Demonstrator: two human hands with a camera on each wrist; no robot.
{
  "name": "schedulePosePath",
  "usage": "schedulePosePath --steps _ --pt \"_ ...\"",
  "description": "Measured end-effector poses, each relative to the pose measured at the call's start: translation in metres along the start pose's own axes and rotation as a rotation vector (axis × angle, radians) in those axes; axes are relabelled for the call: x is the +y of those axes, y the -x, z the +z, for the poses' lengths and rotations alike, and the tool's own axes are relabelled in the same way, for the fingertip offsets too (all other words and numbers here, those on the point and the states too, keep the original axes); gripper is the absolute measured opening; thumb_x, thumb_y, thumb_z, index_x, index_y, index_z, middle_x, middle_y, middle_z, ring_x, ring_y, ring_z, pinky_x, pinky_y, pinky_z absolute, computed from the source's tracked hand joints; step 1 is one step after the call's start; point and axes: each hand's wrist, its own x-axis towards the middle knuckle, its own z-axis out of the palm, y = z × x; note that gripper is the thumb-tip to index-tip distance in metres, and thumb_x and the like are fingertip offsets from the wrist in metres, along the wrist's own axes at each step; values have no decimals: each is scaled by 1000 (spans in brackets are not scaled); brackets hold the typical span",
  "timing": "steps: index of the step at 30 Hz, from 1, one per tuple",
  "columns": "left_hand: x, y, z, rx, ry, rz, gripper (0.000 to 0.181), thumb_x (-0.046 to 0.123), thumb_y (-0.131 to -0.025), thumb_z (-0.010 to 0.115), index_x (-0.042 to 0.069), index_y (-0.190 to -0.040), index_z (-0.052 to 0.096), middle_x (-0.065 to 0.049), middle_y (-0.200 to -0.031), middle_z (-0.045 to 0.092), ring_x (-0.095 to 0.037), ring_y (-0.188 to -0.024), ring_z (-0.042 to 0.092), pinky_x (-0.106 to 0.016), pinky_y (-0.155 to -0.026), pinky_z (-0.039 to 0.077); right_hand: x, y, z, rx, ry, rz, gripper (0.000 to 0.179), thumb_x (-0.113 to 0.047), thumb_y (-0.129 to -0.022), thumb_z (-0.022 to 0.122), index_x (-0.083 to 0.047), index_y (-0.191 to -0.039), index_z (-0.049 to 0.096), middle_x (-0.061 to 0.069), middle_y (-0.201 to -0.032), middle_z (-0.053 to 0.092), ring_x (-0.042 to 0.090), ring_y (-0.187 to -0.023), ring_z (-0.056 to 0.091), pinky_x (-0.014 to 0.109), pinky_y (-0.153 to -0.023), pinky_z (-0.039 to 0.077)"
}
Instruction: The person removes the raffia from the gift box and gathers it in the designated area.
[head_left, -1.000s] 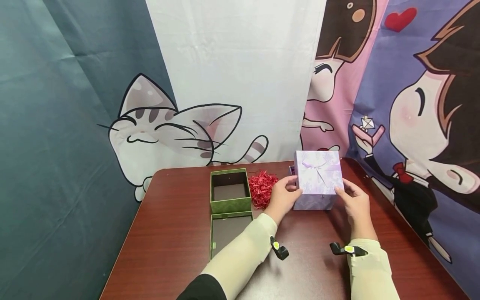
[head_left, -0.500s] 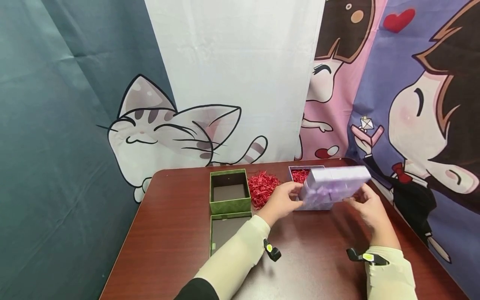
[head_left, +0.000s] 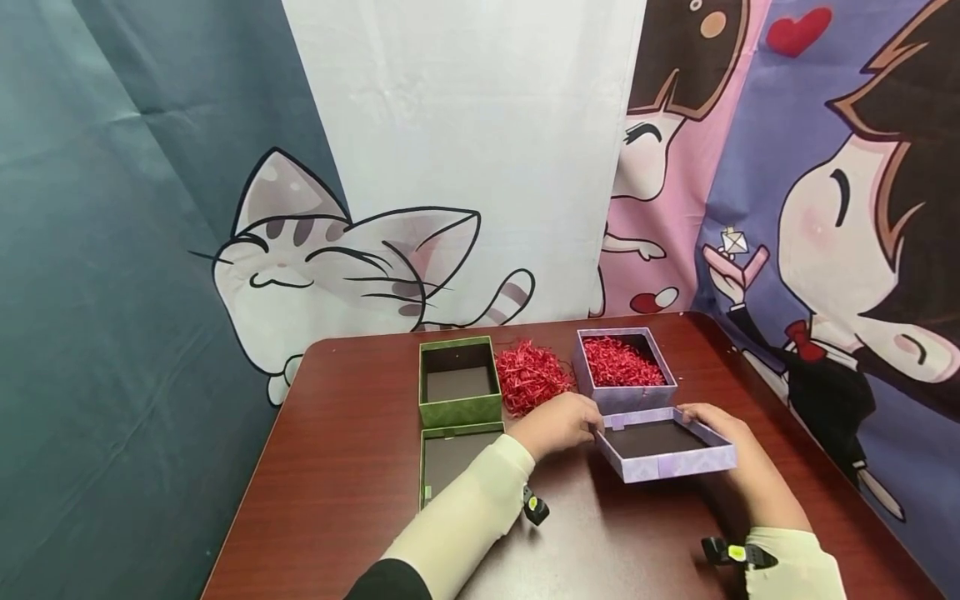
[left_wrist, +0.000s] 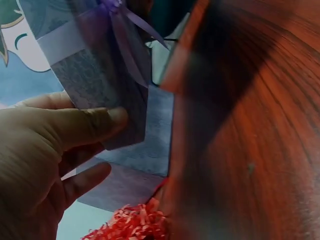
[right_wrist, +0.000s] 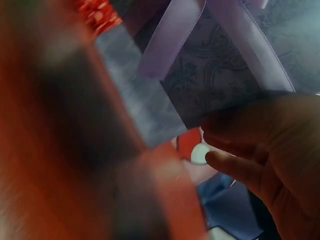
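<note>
A lavender gift box lid [head_left: 660,454] is held upside down by both hands, its dark inside facing up, above the table in front of its box. My left hand [head_left: 558,425] pinches its left side; in the left wrist view the thumb [left_wrist: 95,122] presses the patterned outer face of the lid [left_wrist: 95,85]. My right hand [head_left: 742,450] grips the right side, partly hidden by the lid in the head view. A ribbon [right_wrist: 175,30] hangs beneath the lid in the right wrist view. The lavender box [head_left: 630,398] stands uncovered behind, with red shredded paper [head_left: 618,362] inside.
Left of the lavender box lies a loose heap of red shredded paper [head_left: 531,379] on the brown table [head_left: 337,467]. An open green box [head_left: 460,412] stands beside the heap. Its green lid [head_left: 457,458] lies inside-up in front, partly behind my left sleeve.
The lavender lid has come off its box, moved toward me and turned over, dark inside up. Both hands have moved with it. The red paper in the box has come into view.
</note>
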Motion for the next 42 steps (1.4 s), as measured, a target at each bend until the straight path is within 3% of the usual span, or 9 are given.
schedulePosePath --steps 3,8,16,22,27,29,34,38,42 --pt "1 0 5 -38 -64 -2 13 8 -84 83 18 -90 80 10 -91 71 -1 -83 63 -8 -80 46 0 13 1 0 123 -65 30 11 -75 67 4 -103 68 13 -101 70 -9 -108 55 3 -98 35" --pt "3 -1 16 -83 -166 -15 11 13 -82 84 21 -85 78 12 -88 69 -1 -83 63 -11 -79 48 1 28 1 -72 259 43 37 0 -72 79 -8 -107 73 5 -101 73 3 -94 63 3 -90 37" --pt "2 -3 30 -53 -300 28 20 7 -81 79 26 -78 74 17 -82 66 -5 -86 58 -12 -81 44 1 36 7 -143 388 152 43 15 -65 81 -18 -92 75 -1 -91 73 11 -78 66 12 -73 46" --pt "6 2 21 -51 -181 -10 31 -2 -84 70 25 -97 77 14 -98 70 -4 -100 60 -14 -92 44 -1 25 -4 -83 403 98 53 21 -63 72 -10 -105 77 4 -99 73 19 -87 66 7 -81 41" --pt "9 3 8 120 -23 -56 34 1 -88 68 20 -114 77 7 -113 69 -7 -111 59 -15 -101 42 -9 -17 -21 32 396 69 51 15 -70 77 -3 -118 72 14 -111 70 33 -102 62 2 -99 30" --pt "9 0 5 237 -16 -106 33 6 -90 69 20 -119 77 6 -121 67 -10 -116 57 -18 -104 42 -13 -45 -22 18 383 68 54 10 -71 83 0 -123 69 19 -116 68 38 -109 60 17 -108 38" --pt "6 -10 3 374 -83 -269 38 13 -93 69 22 -130 73 0 -141 61 -18 -131 53 -27 -112 43 -9 -119 -3 -255 362 147 71 -11 -74 92 1 -137 59 29 -129 59 47 -120 55 64 -101 44" --pt "3 -20 4 353 -173 -313 33 14 -94 68 19 -126 75 2 -131 69 -16 -123 60 -26 -110 45 8 -157 22 -527 341 253 83 -27 -75 94 -3 -145 55 32 -135 55 47 -121 54 65 -101 46" --pt "4 -26 3 339 -237 -305 20 15 -94 70 18 -110 81 7 -112 74 -12 -109 63 -21 -102 47 24 -172 43 -702 316 345 93 -29 -70 96 -6 -150 53 32 -141 53 45 -121 55 60 -99 49"
